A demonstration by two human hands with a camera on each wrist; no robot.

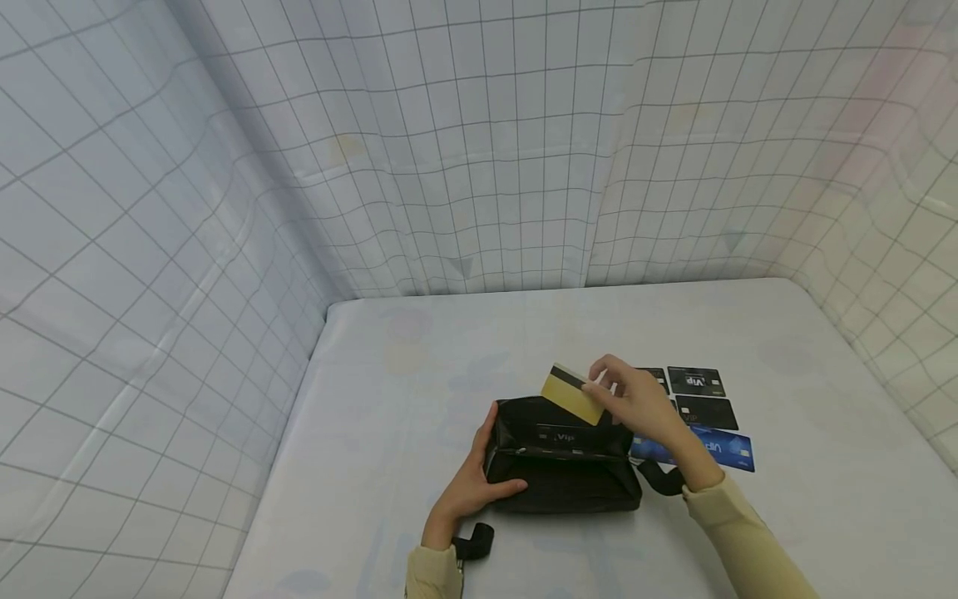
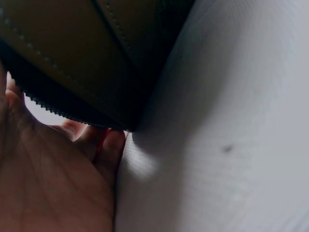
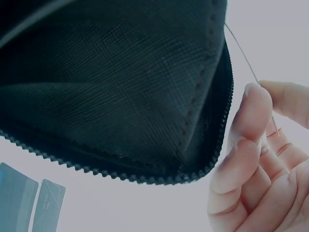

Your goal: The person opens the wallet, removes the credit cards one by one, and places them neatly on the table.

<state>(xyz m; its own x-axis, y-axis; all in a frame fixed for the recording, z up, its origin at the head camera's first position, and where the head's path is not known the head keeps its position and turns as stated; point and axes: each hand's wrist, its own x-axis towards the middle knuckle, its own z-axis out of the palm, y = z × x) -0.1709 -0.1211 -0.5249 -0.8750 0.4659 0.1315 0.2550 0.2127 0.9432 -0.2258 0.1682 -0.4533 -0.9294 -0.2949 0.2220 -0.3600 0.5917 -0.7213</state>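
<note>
A black zip-around wallet [image 1: 565,492] lies unzipped and spread on the table, a dark card marked "Vip" [image 1: 565,437] showing inside it. My left hand [image 1: 470,487] grips the wallet's left side, thumb over the front part and fingers along the outer edge. In the left wrist view, the palm [image 2: 53,179] is beside the toothed zip edge. Above the wallet's back right part, my right hand [image 1: 636,399] pinches a yellow card [image 1: 572,395] with a dark stripe, held tilted. The right wrist view shows that card edge-on as a thin line between thumb and fingers.
Right of the wallet lie several cards: black ones [image 1: 696,381] at the back, a dark one [image 1: 707,413] in front of them, and blue ones [image 1: 722,449] nearest, partly behind the right wrist. White grid-patterned curtains [image 1: 479,166] surround the white table [image 1: 397,358].
</note>
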